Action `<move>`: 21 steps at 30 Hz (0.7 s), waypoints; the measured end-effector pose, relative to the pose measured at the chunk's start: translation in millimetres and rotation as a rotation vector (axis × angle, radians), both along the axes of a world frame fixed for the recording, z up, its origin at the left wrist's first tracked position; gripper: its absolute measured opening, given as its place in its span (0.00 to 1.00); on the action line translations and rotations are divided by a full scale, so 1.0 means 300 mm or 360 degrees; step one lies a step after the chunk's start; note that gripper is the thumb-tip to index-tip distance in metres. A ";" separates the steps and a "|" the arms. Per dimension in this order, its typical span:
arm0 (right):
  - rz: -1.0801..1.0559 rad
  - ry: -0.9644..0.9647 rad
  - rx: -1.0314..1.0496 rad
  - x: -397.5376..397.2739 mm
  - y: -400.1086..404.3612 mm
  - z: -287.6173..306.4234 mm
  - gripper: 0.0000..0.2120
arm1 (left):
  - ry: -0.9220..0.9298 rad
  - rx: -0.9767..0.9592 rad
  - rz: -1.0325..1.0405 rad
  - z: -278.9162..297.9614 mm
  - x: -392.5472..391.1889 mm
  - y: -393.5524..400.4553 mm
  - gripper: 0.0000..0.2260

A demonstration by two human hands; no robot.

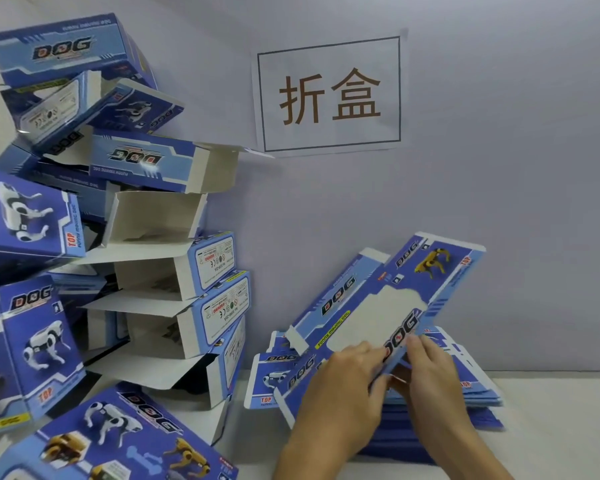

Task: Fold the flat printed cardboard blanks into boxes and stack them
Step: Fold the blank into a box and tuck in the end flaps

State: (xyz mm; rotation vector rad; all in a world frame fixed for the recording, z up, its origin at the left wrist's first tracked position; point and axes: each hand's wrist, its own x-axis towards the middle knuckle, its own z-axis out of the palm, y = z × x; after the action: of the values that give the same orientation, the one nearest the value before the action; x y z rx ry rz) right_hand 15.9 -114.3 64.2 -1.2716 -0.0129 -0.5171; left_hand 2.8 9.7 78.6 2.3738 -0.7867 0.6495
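A flat blue printed cardboard blank [378,306] with a white window cut-out and "DOG" lettering is lifted at a slant above the pile of flat blanks [478,389] on the white table. My left hand [340,386] holds its near lower part, fingers curled against the panel. My right hand [426,368] pinches the blank's near edge from the right. At the left, a tall uneven stack of folded boxes [174,271] leans against the wall, several with open white flaps.
More folded boxes [118,434] lie tumbled at the lower left, close to my left arm. A paper sign [329,95] with brown characters hangs on the grey wall. The white table [551,427] shows bare surface at the right.
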 end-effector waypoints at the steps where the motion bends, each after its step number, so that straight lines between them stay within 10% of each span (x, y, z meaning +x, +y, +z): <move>1: -0.0057 0.0002 -0.0064 0.000 -0.019 0.002 0.16 | 0.0019 -0.0019 -0.0072 0.003 -0.003 0.000 0.07; 10: -0.0109 0.0019 -0.0235 -0.024 -0.158 0.065 0.15 | -0.0376 -0.1041 0.0403 0.049 0.011 0.057 0.15; 21: 0.0321 -0.0242 -0.0135 -0.033 -0.119 0.049 0.21 | 0.0432 -0.1625 -0.0252 0.059 -0.012 0.093 0.04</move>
State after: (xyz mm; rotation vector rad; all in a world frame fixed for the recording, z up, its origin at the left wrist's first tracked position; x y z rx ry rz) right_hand 6.0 -149.8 78.9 -1.2944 -0.2904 -0.4416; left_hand -0.8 37.7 96.4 1.4030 -0.3652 0.4754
